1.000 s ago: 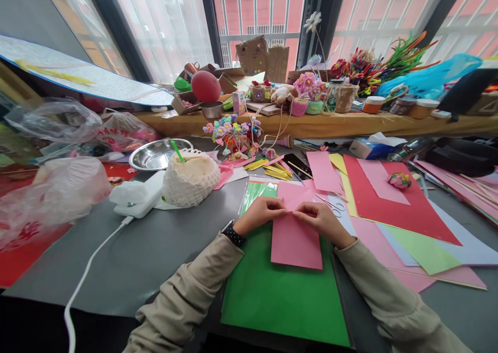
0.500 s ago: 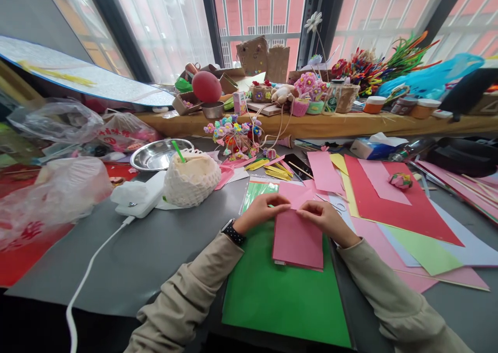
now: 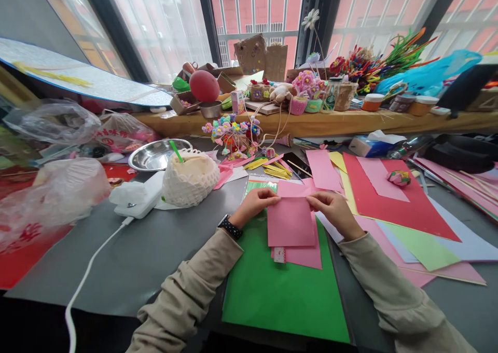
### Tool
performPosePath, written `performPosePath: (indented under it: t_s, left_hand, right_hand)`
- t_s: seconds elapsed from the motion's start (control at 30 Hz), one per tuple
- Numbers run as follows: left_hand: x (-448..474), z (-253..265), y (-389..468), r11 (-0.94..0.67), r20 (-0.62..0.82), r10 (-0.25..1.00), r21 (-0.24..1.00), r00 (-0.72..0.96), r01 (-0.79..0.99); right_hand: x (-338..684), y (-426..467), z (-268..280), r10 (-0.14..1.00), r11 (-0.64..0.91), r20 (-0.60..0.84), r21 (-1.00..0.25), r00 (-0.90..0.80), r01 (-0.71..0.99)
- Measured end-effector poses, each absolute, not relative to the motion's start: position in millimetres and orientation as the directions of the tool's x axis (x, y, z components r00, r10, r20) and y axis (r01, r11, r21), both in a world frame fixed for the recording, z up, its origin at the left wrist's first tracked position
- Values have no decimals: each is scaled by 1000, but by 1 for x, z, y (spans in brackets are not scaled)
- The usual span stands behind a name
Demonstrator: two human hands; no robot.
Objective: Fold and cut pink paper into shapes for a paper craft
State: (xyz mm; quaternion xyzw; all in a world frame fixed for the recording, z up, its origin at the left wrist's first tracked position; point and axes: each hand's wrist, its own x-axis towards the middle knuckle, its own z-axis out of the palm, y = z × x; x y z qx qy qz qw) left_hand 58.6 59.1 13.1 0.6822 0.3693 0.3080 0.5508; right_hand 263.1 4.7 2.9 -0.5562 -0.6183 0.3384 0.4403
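Observation:
A piece of pink paper [image 3: 291, 223] is held up by its top corners between my two hands. My left hand [image 3: 257, 202] pinches its upper left corner, and my right hand [image 3: 332, 210] pinches the upper right. Below it lies another pink sheet [image 3: 303, 258], partly covered. A small white patterned piece [image 3: 279, 254] pokes out between the two. Both rest over a large green sheet [image 3: 280, 301] in front of me. More pink paper shows just beyond my fingers.
On the right lie a red sheet [image 3: 408, 207], a light green sheet [image 3: 424, 249] and other coloured papers. Yellow folded strips [image 3: 276, 171] and a bunch of small flowers [image 3: 235, 135] sit ahead. To the left stand a net-wrapped coconut [image 3: 190, 179], a metal bowl [image 3: 153, 154] and a white cabled device [image 3: 136, 197].
The upper pink paper has been lifted and shifted up and left, uncovering more of the sheet and the white piece below. My hands have moved apart to its corners.

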Motion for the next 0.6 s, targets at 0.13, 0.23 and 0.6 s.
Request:
performPosePath:
  t_s: [0.13, 0.23, 0.6]
  left_hand:
    - [57, 11, 62, -100, 13, 848, 985, 529, 137]
    - [56, 9, 64, -86, 7, 854, 988, 520, 127]
    - [52, 10, 65, 29, -41, 899, 999, 435, 35]
  right_hand:
    - [262, 5, 2, 980, 149, 184, -933, 76, 328]
    - [262, 5, 0, 977, 150, 190, -933, 94, 326]
    - [264, 6, -1, 967, 121, 171, -960, 186, 254]
